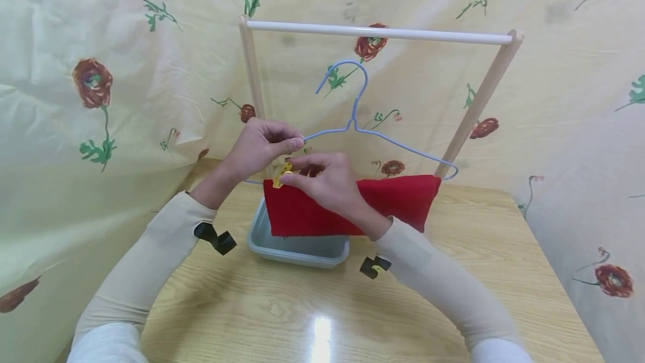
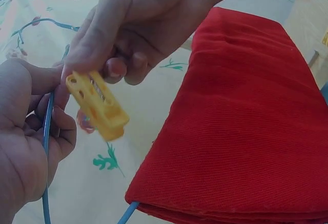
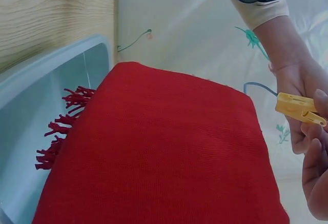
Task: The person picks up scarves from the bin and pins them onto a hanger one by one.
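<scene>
My left hand [image 1: 264, 144] pinches the sloping left arm of a blue wire hanger [image 1: 398, 143], holding it up with its hook above. Folded over the hanger's lower bar is a red cloth [image 1: 403, 200], with fringe showing at its lower edge in the right wrist view. In my right hand [image 1: 327, 181], between thumb and fingers, is a yellow clothespin [image 2: 100, 106]. In the head view the clothespin overlaps the cloth's upper left corner; the left wrist view shows it apart from the cloth, close to the hanger wire.
A grey-blue plastic basin [image 1: 302, 256] sits on the wooden table [image 1: 242, 307] beneath the cloth. Behind the hanger stands a rack with wooden posts [image 1: 481, 99] and a white rail [image 1: 378, 31]. Flowered fabric [image 1: 196, 88] hangs around the table.
</scene>
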`<state>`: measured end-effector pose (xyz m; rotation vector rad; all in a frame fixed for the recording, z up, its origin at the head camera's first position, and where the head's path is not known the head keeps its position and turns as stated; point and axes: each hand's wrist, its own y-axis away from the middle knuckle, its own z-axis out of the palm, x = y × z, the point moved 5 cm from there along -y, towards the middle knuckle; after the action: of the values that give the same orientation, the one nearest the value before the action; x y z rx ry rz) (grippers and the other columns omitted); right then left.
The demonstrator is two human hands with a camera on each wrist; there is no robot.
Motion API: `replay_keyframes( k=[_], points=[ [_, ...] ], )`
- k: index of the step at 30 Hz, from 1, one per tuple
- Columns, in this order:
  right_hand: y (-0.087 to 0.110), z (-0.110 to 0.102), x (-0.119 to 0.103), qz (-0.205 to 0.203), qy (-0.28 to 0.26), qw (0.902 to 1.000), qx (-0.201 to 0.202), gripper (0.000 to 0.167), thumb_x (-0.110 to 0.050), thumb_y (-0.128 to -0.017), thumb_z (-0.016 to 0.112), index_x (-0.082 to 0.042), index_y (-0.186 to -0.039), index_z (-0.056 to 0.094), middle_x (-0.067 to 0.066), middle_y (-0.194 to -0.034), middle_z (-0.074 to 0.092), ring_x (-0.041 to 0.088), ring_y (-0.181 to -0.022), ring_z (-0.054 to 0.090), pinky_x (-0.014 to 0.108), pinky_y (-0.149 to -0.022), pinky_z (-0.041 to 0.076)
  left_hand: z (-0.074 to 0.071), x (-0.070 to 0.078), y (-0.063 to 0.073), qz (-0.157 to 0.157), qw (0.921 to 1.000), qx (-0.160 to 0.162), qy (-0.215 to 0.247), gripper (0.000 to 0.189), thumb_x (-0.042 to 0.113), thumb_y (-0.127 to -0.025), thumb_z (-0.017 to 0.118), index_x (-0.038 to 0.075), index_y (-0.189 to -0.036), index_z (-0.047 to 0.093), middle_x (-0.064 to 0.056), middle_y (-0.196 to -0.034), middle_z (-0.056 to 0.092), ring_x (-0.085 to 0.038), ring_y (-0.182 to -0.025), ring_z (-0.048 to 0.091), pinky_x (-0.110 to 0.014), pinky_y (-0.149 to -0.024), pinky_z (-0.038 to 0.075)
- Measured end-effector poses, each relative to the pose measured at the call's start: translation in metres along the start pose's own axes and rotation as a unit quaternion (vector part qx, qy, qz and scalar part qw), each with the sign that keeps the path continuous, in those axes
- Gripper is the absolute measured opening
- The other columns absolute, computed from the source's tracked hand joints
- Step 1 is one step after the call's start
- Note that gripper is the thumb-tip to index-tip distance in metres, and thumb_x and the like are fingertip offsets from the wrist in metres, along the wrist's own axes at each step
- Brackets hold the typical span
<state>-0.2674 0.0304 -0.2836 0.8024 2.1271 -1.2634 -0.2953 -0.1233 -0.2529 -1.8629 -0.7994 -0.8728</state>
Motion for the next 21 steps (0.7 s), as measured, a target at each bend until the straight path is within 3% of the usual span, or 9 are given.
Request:
replay_keyframes(
  k=[5,8,14,21],
  points=[
    [-0.006,0.007,-0.002,-0.026,-0.004,0.9996,0.007,0.024,-0.01,-0.082,0.087,-0.002,-0.104,0.08,0.008,-0.092,0.079,0.011,-0.07,0.071,0.027,-0.066,0.059,0.001,-0.001,-0.001,-0.002,1.0,-0.003,0.009,0.013,0.004,-0.094,0.072,-0.006,-0.102,0.076,-0.017,-0.089,0.073,-0.022,-0.071,0.062,-0.027,-0.063,0.052],
    [-0.009,0.011,-0.005,-0.064,0.001,0.9979,0.01,0.02,-0.007,-0.082,0.086,-0.001,-0.1,0.081,0.009,-0.09,0.079,0.011,-0.069,0.072,0.026,-0.065,0.059,0.001,-0.003,-0.002,-0.001,0.9999,-0.004,0.015,0.013,0.004,-0.095,0.072,-0.006,-0.101,0.076,-0.022,-0.089,0.072,-0.021,-0.069,0.064,-0.027,-0.061,0.053],
    [-0.012,0.019,-0.01,-0.124,0.033,0.9914,0.022,0.014,-0.002,-0.082,0.084,0.002,-0.096,0.081,0.012,-0.088,0.078,0.015,-0.071,0.074,0.022,-0.068,0.058,0.0,-0.004,-0.003,-0.003,0.9999,0.003,0.014,0.012,0.004,-0.094,0.072,-0.005,-0.1,0.077,-0.016,-0.086,0.073,-0.019,-0.066,0.063,-0.027,-0.057,0.052],
    [-0.014,0.025,-0.009,-0.137,0.069,0.9876,0.035,0.013,-0.005,-0.085,0.083,0.001,-0.096,0.081,0.012,-0.088,0.078,0.017,-0.073,0.074,0.02,-0.07,0.057,0.0,-0.003,-0.003,-0.006,0.9997,0.002,0.022,0.012,0.003,-0.094,0.072,-0.006,-0.1,0.076,-0.012,-0.084,0.073,-0.02,-0.067,0.064,-0.028,-0.059,0.054]
  ],
)
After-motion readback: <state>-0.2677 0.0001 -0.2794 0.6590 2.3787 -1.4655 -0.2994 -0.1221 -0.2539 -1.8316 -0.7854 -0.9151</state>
